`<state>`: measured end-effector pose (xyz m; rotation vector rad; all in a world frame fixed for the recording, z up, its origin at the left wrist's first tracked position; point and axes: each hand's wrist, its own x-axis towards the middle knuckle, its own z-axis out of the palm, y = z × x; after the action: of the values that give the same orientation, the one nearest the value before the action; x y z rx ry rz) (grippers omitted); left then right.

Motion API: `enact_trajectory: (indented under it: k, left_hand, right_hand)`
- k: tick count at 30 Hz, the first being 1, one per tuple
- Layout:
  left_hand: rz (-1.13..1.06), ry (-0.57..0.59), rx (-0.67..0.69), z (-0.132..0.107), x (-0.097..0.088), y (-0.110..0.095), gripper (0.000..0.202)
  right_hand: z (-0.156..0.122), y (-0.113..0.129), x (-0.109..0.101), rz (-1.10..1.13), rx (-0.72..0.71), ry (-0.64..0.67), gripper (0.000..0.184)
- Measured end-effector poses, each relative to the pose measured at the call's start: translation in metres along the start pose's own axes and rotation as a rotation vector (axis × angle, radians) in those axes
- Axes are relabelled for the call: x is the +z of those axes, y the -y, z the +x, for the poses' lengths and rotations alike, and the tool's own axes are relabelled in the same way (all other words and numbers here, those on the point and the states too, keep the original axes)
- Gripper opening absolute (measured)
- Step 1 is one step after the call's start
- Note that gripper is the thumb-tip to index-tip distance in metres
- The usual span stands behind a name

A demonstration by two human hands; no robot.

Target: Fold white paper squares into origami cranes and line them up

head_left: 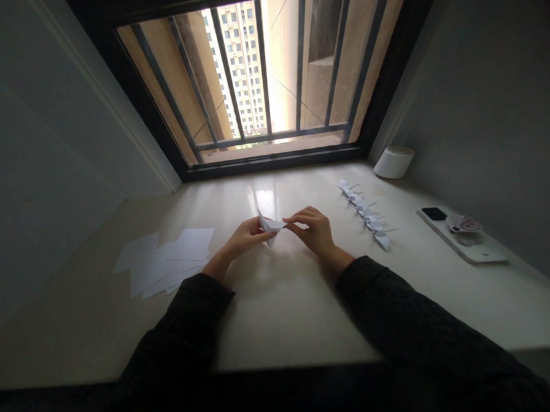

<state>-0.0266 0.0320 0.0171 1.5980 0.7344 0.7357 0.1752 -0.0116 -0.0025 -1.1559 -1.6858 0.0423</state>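
A folded white paper crane (268,225) is held between my two hands above the middle of the pale counter. My left hand (246,237) is closed on its body from the left, thumb in front. With thumb and index finger, my right hand (314,230) pinches the thin pointed end on the right. One wing stands up near the left fingertips. Loose white paper sheets (167,261) lie overlapping to the left of my left hand. Right of my right hand, several finished paper cranes (366,215) stand in a slanting row.
A phone (461,236) with a round grip on its back lies at the right. A white cylindrical object (394,162) sits in the back right corner. Behind the counter (281,316) is a dark-framed window (273,163) with bars outside; walls close in both sides.
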Motion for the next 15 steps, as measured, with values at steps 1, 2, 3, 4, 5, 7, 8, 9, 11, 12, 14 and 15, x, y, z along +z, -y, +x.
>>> enact_trajectory:
  k: [1, 2, 3, 4, 5, 7, 8, 9, 11, 12, 14, 15]
  left_hand:
    - [0.011, 0.002, 0.000, 0.0000, -0.0003, 0.0007, 0.039]
    - [0.019, 0.003, 0.000, 0.0000, -0.0005, 0.0016, 0.039]
    - [0.024, 0.003, -0.003, 0.0000, -0.0007, 0.0025, 0.040]
    - [0.028, 0.005, -0.007, 0.0000, -0.0007, 0.0033, 0.040]
    - [0.029, 0.006, -0.010, 0.0000, -0.0006, 0.0038, 0.040]
    - [0.025, 0.011, -0.012, 0.0001, -0.0001, 0.0040, 0.040]
    - [0.023, 0.014, -0.008, 0.0002, 0.0003, 0.0037, 0.040]
    - [0.021, 0.013, -0.003, 0.0004, 0.0007, 0.0032, 0.039]
    - [0.008, -0.012, 0.010, 0.0011, 0.0014, 0.0021, 0.042]
    - [-0.009, -0.038, 0.013, 0.0015, 0.0017, 0.0016, 0.046]
    - [-0.059, -0.102, 0.012, 0.0025, 0.0023, 0.0011, 0.060]
    - [-0.084, -0.133, 0.009, 0.0029, 0.0028, 0.0009, 0.068]
  right_hand:
    - [0.0002, -0.0003, -0.0004, -0.002, 0.015, -0.014, 0.012]
    - [0.0003, -0.0007, -0.0007, -0.002, 0.030, -0.028, 0.013]
    - [0.0004, -0.0010, -0.0010, -0.002, 0.045, -0.044, 0.015]
    - [0.0004, -0.0014, -0.0011, -0.003, 0.061, -0.059, 0.016]
    - [0.0005, -0.0017, -0.0012, -0.005, 0.076, -0.073, 0.018]
    - [0.0004, -0.0021, -0.0012, -0.010, 0.102, -0.090, 0.021]
    - [0.0004, -0.0022, -0.0010, -0.010, 0.111, -0.093, 0.022]
    - [0.0004, -0.0022, -0.0009, -0.009, 0.118, -0.092, 0.022]
    - [0.0004, -0.0019, -0.0003, -0.010, 0.128, -0.091, 0.024]
    - [0.0004, -0.0016, 0.0000, -0.016, 0.132, -0.093, 0.024]
    - [0.0005, -0.0009, 0.0007, -0.041, 0.136, -0.098, 0.026]
    - [0.0006, -0.0004, 0.0010, -0.058, 0.134, -0.100, 0.027]
